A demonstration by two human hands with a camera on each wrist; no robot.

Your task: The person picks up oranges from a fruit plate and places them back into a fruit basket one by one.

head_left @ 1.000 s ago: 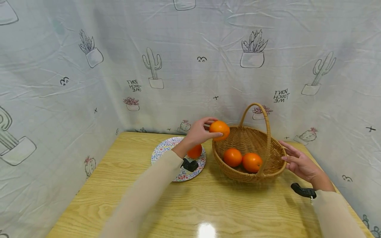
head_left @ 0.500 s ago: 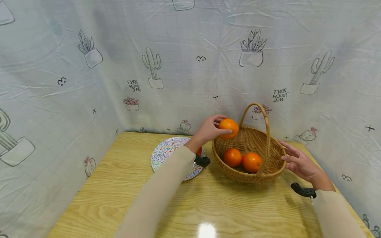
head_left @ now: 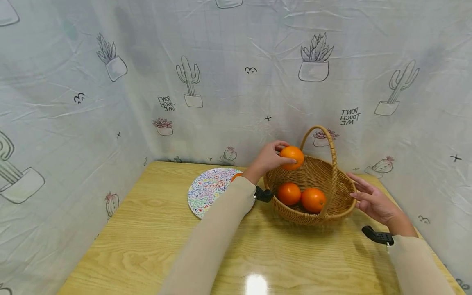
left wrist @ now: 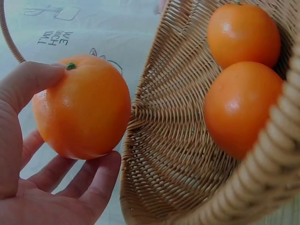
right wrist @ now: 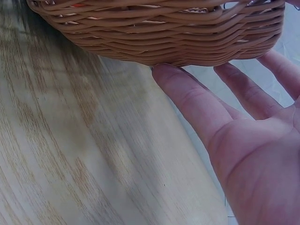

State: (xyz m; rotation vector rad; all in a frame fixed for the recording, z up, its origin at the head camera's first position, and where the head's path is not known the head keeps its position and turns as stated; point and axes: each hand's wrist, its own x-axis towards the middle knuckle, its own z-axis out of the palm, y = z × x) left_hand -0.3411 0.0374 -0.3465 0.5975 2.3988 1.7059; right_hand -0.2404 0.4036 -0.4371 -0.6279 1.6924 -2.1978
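My left hand (head_left: 268, 159) grips an orange (head_left: 293, 157) over the left rear part of a wicker basket (head_left: 295, 216). In the left wrist view, the thumb presses near the green stem of that orange (left wrist: 89, 112) while the other fingers support it from below. Two more oranges lie together inside the basket, one on the left (head_left: 289, 194) and one on the right (head_left: 313, 200). My right hand (head_left: 377, 207) touches the basket's right side. Seen from the right wrist, its thumb and fingers (right wrist: 197, 105) reach out extended against the woven wall (right wrist: 178, 40).
Left of the basket lies a round plate (head_left: 206, 190) with a colourful speckled pattern. Another orange (head_left: 237, 176) on it is mostly hidden by my left arm. The basket's tall arched handle (head_left: 334, 164) rises above the wooden table (head_left: 147, 229). A printed cloth hangs behind.
My left hand has carried its orange rightward from near the plate to over the basket. The left arm now covers more of the plate's orange. My right hand has stayed at the basket.
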